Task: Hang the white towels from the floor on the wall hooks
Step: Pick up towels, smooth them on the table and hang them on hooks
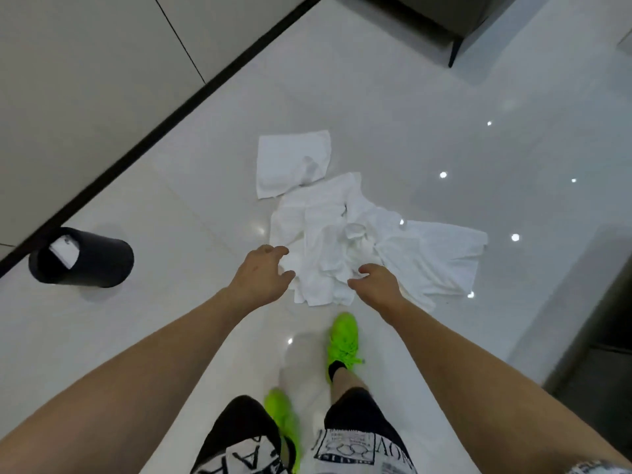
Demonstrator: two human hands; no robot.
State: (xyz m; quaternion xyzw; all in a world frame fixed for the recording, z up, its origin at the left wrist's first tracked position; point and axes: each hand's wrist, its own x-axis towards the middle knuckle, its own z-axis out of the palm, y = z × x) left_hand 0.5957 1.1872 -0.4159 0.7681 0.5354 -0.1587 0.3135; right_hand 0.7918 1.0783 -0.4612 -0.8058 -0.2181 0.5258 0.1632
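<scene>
At the far left, a black cylindrical waste bin (82,258) with a white scrap inside stands on the glossy pale tiled floor (171,217), close against the dark skirting strip (164,121) at the foot of the grey panelled wall (85,63). The left hand (261,273) reaches forward and down, fingers spread and loosely curled, holding nothing; its fingertips are at the left edge of the pile of crumpled white towels (345,244); whether they touch the cloth cannot be told. One flat white towel (292,162) lies at the pile's far-left corner, overlapping it. The right hand (376,282) hovers over the pile's near edge, fingers curled downward and empty. Below the hands, two neon-green trainers (343,340) stand on the floor. A dark cabinet (444,15) sits at the top right.
</scene>
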